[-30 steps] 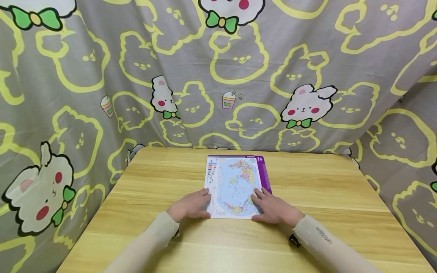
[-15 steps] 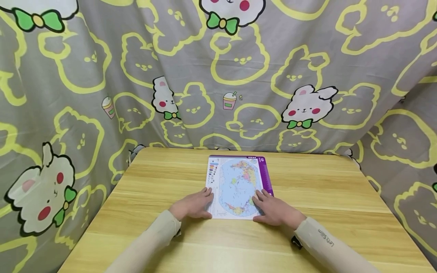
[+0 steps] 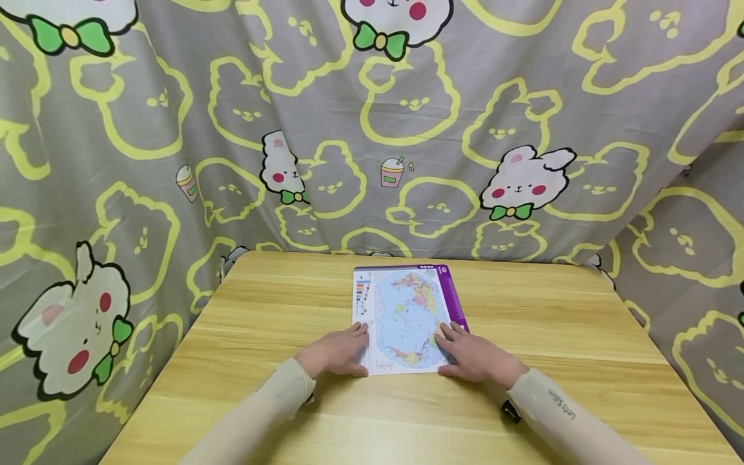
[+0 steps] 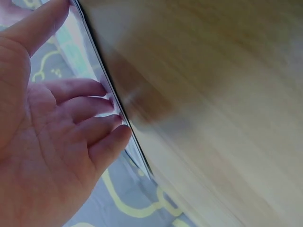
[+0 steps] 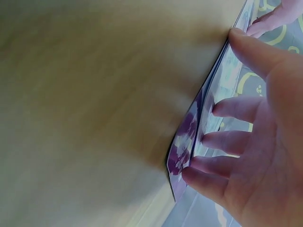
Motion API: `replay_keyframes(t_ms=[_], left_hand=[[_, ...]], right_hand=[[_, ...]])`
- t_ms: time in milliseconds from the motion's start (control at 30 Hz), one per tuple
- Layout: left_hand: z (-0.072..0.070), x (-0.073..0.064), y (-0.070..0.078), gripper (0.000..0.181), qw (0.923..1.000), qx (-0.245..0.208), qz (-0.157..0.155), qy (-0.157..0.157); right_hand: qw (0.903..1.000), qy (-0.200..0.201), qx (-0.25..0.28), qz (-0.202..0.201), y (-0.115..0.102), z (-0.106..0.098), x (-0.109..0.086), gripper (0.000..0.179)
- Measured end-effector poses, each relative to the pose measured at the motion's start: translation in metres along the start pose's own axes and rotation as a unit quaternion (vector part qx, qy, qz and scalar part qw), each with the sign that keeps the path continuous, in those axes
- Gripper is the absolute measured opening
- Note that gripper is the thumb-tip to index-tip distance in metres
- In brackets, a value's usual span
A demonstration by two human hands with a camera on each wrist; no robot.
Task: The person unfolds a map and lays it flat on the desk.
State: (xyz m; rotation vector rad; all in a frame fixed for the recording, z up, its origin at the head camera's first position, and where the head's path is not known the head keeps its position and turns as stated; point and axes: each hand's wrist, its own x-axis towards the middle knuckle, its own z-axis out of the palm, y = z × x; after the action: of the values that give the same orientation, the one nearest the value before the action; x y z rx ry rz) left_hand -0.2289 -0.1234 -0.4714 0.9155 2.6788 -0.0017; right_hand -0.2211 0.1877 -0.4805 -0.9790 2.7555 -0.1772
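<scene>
A flat world map (image 3: 403,316) with a purple border along its right and far edges lies on the wooden table (image 3: 267,303). My left hand (image 3: 340,352) rests at the map's near left edge, fingertips on its surface and thumb by the near corner. Opposite it, my right hand (image 3: 476,355) touches the near right side with fingers spread. In the left wrist view, the left fingers (image 4: 78,92) stretch straight onto the map's face. A purple layer (image 5: 184,142) shows under the upper sheet in the right wrist view, where the right fingertips touch the sheet.
A grey curtain (image 3: 325,84) with yellow outlines and white rabbits hangs behind the table and down both sides. The table's far edge (image 3: 506,261) runs just beyond the map. A dark band (image 3: 511,411) shows at the right wrist.
Both hands have shifted slightly to the right, and the map's near end has moved right with them. The view has also drifted a little. The fingers stay laid on the map.
</scene>
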Motion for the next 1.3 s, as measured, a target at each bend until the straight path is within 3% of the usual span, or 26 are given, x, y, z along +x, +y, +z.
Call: replay_keyframes(t_ms=[967,1300], left_hand=[[0.006,0.000,0.022,0.082,0.9962,0.084,0.024,0.009],[0.010,0.003,0.022,0.082,0.9914,0.127,0.029,0.012]], right_hand=[[0.9998,0.011,0.010,-0.013,0.021,0.001,-0.004,0.060],[0.9989,0.035,-0.003,-0.031,0.031,0.000,-0.003,0.056]])
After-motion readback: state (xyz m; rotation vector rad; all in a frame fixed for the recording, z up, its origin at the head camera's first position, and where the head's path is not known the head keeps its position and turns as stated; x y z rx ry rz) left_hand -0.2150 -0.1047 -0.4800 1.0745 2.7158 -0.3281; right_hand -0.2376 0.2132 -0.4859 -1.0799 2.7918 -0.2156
